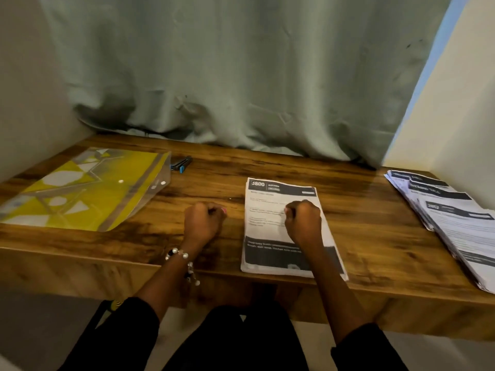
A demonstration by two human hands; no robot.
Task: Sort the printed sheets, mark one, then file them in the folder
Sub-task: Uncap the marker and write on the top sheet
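2 fists [205, 222] [302, 222] beside sheets [270, 199].

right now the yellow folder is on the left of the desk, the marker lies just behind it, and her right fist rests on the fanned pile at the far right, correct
Not quite. In the head view the right hand rests on the squared stack in the middle of the desk; the fanned pile at far right is untouched. The yellow folder on the left and the marker behind it are as you say.
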